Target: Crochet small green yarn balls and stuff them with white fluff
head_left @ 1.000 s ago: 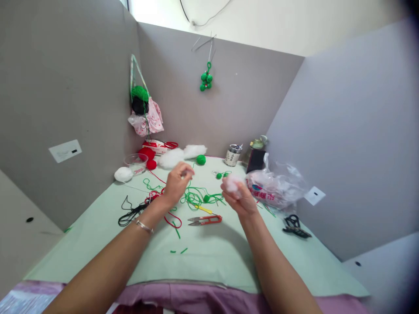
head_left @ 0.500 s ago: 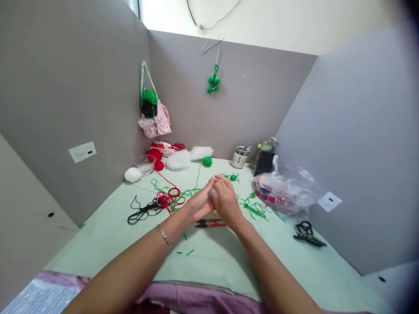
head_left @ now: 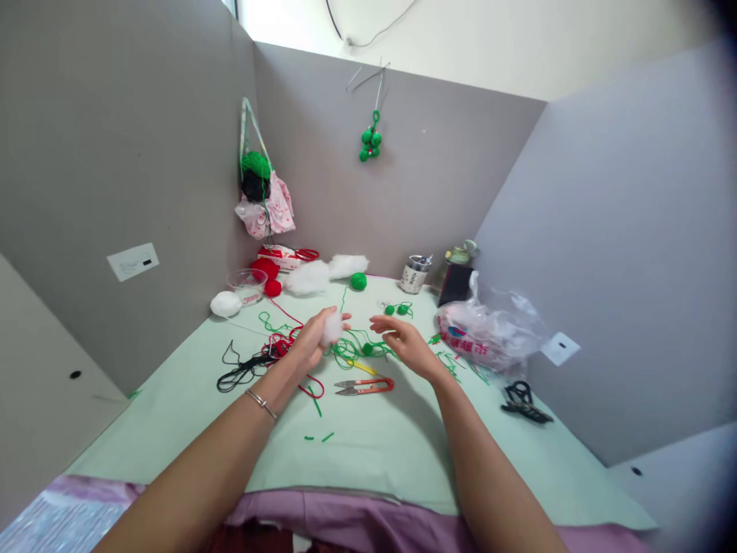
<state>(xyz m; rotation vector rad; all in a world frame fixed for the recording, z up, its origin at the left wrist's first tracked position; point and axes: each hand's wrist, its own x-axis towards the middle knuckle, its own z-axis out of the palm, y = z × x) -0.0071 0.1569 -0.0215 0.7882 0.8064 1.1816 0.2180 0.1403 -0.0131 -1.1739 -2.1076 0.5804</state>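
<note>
"Head view: where does the white tuft point(head_left: 332, 328) sit?"

"In the person's left hand point(head_left: 314, 338), above the worktop point(head_left: 374, 465). That grip is cupped round it, with fluff showing on the side facing the right hand point(head_left: 406, 343)."

"Which way does the tuft point?"

"No clear direction. It looks roundish and soft-edged, so I can't give it a firm long axis. The left fingers run away from the person and slant to the right."

"And the right grip?"

"Slack and bare, fingers loosely curved and aimed left at the tuft, apart from it."

"What lies below and between the hands?"

"Orange-handled snips point(head_left: 385, 385), long axis crosswise, blades to the left, handle loop to the right. Just beyond them a yellow tool point(head_left: 361, 367) slants, its far end to the left, its near end to the right. Loose green yarn point(head_left: 345, 352) loops behind that."

"More fluff anywhere?"

"Two larger white clumps point(head_left: 308, 278) at the back, their long axes running mostly left to right, near a green yarn ball point(head_left: 358, 281)."
</note>
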